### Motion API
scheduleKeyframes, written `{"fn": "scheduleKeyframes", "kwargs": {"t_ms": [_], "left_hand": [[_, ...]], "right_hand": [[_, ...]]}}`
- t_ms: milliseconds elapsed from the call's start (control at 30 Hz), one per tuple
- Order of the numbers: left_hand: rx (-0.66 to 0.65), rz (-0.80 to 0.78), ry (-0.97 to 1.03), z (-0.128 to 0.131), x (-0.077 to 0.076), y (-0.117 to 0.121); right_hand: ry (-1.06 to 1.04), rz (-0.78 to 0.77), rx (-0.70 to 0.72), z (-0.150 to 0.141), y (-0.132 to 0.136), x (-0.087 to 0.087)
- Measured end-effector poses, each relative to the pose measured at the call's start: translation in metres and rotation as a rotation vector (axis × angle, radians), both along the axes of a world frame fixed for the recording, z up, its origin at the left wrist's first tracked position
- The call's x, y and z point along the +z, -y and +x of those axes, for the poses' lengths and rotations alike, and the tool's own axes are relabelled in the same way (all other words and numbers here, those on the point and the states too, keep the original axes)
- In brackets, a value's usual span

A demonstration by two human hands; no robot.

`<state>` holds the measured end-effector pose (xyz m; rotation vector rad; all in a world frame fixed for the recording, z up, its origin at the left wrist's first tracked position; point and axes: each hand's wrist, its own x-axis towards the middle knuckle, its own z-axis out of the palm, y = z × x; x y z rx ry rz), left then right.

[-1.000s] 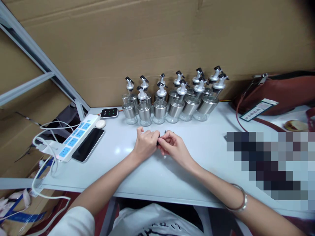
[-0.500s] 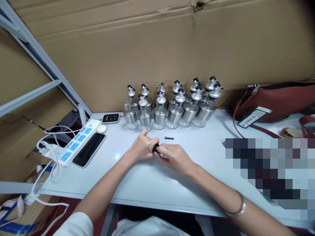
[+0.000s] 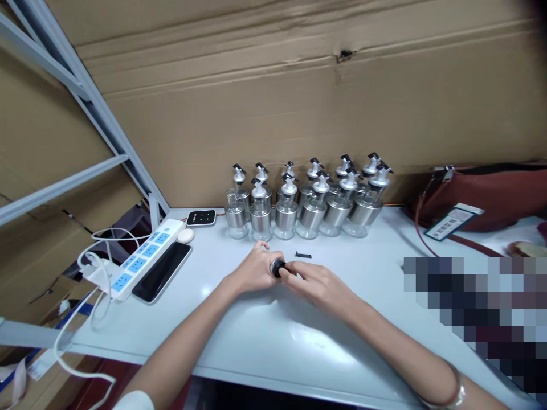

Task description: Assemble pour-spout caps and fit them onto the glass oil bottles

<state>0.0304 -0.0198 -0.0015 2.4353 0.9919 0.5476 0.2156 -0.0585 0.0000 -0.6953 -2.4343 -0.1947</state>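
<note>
My left hand [image 3: 257, 270] is closed around a pourer stopper [image 3: 277, 267], held just above the table. Its silver rim and black ribbed end stick out toward the right; the rest is hidden in my palm. The fingers of my right hand [image 3: 315, 282] pinch at that black end from the right. Behind my hands lies a small black plastic piece [image 3: 303, 255]. Farther back, glass bottles [image 3: 286, 219] with steel sleeves stand in two rows, most topped with silver-and-black pourers. The front-left bottle [image 3: 235, 220] has an uncovered glass neck.
To the left are a power strip [image 3: 149, 250] with white cables, a phone [image 3: 163, 272], a round white case [image 3: 186, 236] and a small black device [image 3: 201, 217]. A brown bag [image 3: 496, 196] sits at right, near a blurred-out patch. Cardboard [image 3: 256, 114] backs the table.
The camera view has shifted, so the scene sits lower and slightly right. The stopper has turned a little in my hands, and its silver rim now shows.
</note>
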Motion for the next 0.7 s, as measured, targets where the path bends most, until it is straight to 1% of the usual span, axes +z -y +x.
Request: {"fn": "scheduleKeyframes", "kwargs": {"t_ms": [67, 133, 200, 267, 333, 400, 467, 567, 633, 700], "left_hand": [[0.035, -0.043, 0.038, -0.005, -0.001, -0.003], [0.138, -0.066, 0.054, -0.012, -0.004, -0.007], [0.255, -0.05, 0.047, -0.018, -0.007, -0.011], [0.319, -0.004, 0.02, -0.022, -0.012, -0.013], [0.342, 0.026, -0.017, -0.023, -0.016, -0.013], [0.35, 0.039, -0.056, -0.021, -0.02, -0.012], [0.353, 0.058, -0.082, -0.018, -0.022, -0.011], [0.361, 0.088, -0.108, -0.015, -0.022, -0.009], [0.366, 0.087, -0.114, -0.015, -0.02, -0.008], [0.387, 0.092, -0.108, -0.015, -0.016, -0.006]], "right_hand": [[-0.052, -0.064, -0.015, 0.004, 0.001, 0.001], [-0.106, -0.122, -0.034, 0.006, 0.002, 0.004], [-0.15, -0.22, -0.018, 0.004, 0.004, 0.009], [-0.141, -0.409, 0.02, -0.001, 0.006, 0.011], [-0.076, -0.603, 0.032, -0.008, 0.008, 0.011], [-0.038, -0.727, 0.006, -0.013, 0.01, 0.006], [-0.057, -0.778, 0.013, -0.017, 0.012, 0.0], [-0.091, -0.791, 0.058, -0.02, 0.014, -0.005], [-0.102, -0.803, 0.072, -0.018, 0.013, -0.003], [-0.107, -0.82, 0.042, -0.011, 0.008, 0.002]]}}
